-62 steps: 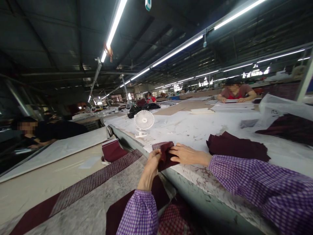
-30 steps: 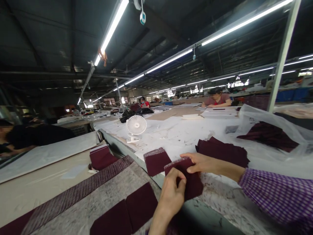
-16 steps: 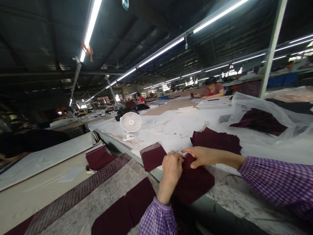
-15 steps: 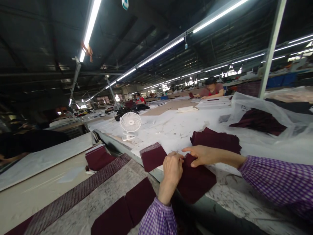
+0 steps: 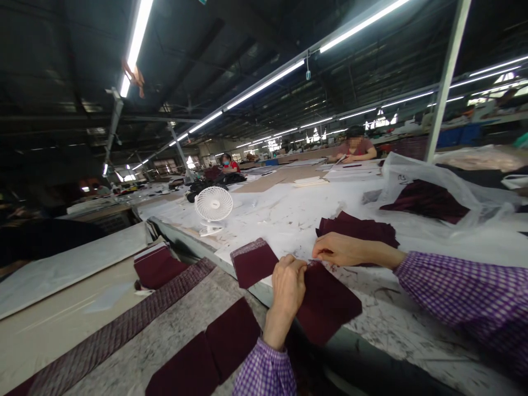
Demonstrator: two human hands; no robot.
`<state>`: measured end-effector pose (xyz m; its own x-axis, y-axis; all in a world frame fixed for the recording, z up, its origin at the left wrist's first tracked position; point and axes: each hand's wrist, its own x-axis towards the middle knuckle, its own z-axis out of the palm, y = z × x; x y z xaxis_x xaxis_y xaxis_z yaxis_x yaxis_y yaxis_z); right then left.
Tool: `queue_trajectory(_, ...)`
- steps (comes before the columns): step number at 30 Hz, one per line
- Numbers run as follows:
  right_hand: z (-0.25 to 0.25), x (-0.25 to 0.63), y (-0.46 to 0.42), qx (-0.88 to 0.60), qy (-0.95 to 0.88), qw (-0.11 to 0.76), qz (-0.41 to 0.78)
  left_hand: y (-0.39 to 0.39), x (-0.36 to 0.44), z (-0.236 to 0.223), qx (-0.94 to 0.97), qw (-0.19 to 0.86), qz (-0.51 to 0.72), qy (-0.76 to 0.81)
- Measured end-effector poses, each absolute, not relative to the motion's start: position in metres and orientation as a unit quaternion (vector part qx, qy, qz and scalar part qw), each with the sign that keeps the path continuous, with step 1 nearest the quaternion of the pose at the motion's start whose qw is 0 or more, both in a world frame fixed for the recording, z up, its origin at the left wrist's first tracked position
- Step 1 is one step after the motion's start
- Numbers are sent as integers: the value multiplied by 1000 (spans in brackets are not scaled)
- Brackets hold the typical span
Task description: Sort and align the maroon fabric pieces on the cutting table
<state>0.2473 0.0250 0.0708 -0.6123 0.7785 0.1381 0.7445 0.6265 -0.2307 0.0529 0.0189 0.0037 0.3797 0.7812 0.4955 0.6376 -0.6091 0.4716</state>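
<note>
The person's bare left hand (image 5: 287,283) is pinched shut on the upper edge of a dark maroon, cut-cornered fabric panel (image 5: 330,305), which reaches out over the near edge of the long white-covered table (image 5: 284,214). The right hand (image 5: 336,249) bunches its fingertips at that same edge, though I can't tell whether they grip it.

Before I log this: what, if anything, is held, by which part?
A maroon fabric piece, by its far edge, in left hand; right hand: can't tell.
</note>
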Motion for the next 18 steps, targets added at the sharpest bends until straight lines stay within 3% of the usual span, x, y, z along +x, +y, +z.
queue_trajectory(11, 65, 251, 29, -431, -891, 115, 78, 18, 52, 4, 823, 115, 369, 416)
queue_trajectory(18, 59, 249, 26, -405, -909, 100, 1, 20, 48, 3, 822, 119, 396, 392)
